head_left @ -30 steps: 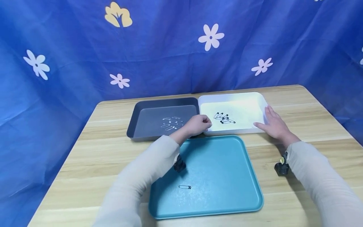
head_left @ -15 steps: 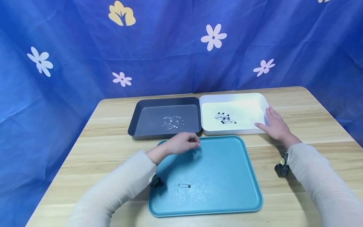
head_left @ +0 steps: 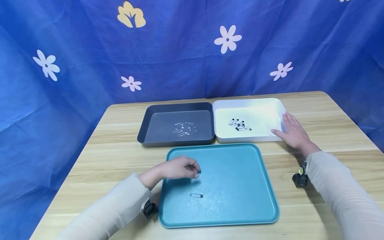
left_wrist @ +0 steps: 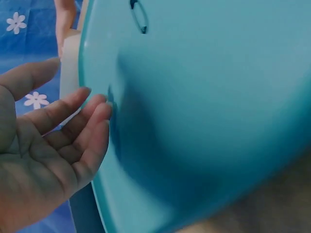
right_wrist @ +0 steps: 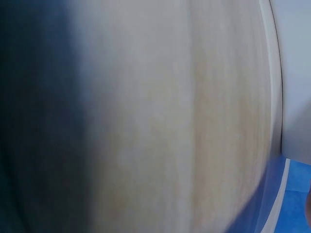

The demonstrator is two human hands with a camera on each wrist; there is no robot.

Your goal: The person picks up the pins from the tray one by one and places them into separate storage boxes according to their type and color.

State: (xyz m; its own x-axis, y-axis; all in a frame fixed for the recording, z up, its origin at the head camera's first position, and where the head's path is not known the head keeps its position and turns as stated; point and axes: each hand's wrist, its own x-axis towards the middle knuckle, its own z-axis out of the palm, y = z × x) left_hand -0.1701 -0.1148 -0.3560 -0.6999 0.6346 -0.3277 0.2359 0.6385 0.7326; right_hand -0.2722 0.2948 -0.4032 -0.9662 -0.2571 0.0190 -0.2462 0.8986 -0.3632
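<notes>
My left hand [head_left: 181, 167] hovers above the left part of a teal tray [head_left: 237, 176]. In the left wrist view, its fingers [left_wrist: 87, 150] are loosely bent and the thumb stands apart, with nothing between them. A single black safety pin [head_left: 200, 196] lies on the teal tray, a little nearer the front than that hand. My right hand [head_left: 294, 131] rests with spread fingers at the right edge of a white tray [head_left: 261, 116]. Several black safety pins [head_left: 241, 126] lie in a bunch inside the white tray. The right wrist view mostly shows blurred wood.
Left of the white tray, side by side with it, stands a dark grey tray [head_left: 159, 123] holding several silver safety pins [head_left: 180, 131]. All three trays are on a wooden table [head_left: 111, 146]. Behind the table hangs a blue flowered cloth [head_left: 180, 50].
My left hand has drawn back from the white tray's left front corner, leftward and toward the front, to above the teal tray. My right hand stays at the white tray's edge.
</notes>
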